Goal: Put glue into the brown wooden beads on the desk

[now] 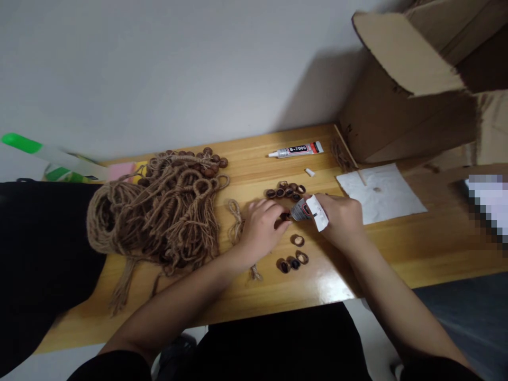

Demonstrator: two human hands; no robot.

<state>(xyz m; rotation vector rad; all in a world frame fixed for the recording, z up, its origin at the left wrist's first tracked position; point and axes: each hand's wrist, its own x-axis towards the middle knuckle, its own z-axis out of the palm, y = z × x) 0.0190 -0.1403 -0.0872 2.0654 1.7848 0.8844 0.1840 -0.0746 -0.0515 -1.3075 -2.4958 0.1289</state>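
My left hand [260,227] pinches a dark brown nutshell half [284,216] between thumb and fingers, just above the table. My right hand [340,216] is closed around a glue tube [300,210], its white flat end up and its nozzle pointing down at the shell. Whether glue is coming out cannot be seen. Behind the hands is a cluster of nutshell halves [282,192]. In front lie a single half shell [297,241] and a short row of more halves [294,263]. A knotted twine loop [235,212] runs partly hidden under my left hand.
A second glue tube [298,150] marked B-7000 and a white cap [310,172] lie farther back. At left is a big heap of twine cords [166,217] with round brown nuts [208,164]. White paper [391,196] with a thin stick and an open cardboard box [381,116] are at right.
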